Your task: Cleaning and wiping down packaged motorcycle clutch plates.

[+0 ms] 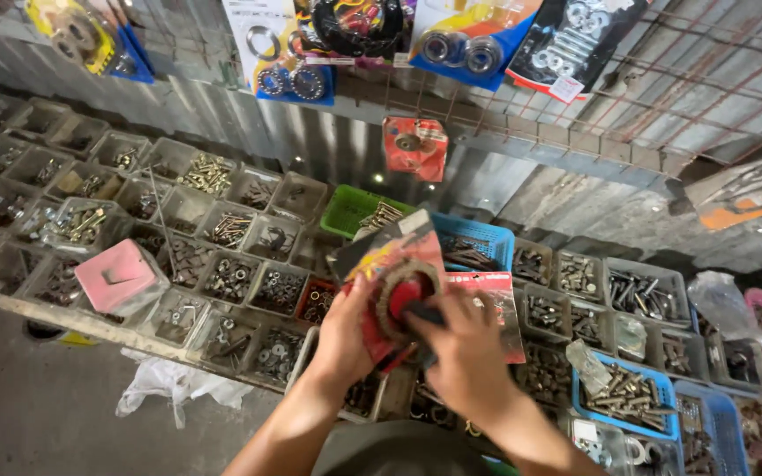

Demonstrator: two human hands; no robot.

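Observation:
My left hand (344,339) grips a red carded blister pack (399,264) from its left side. The pack holds a round ring-shaped part (406,295) with a red centre. My right hand (465,348) closes on the pack from the right, its fingers over the ring's lower edge. Behind it lies a second red card (497,304), partly hidden by my right hand. Both hands hover above a counter of small bins of metal hardware.
Rows of clear bins (222,278) with nuts and bolts fill the counter. A pink box (116,275) sits at the left, a green basket (346,210) and blue baskets (478,240) behind. Packaged bearings (460,44) hang on a wire grid above. A white plastic bag (169,383) lies on the floor.

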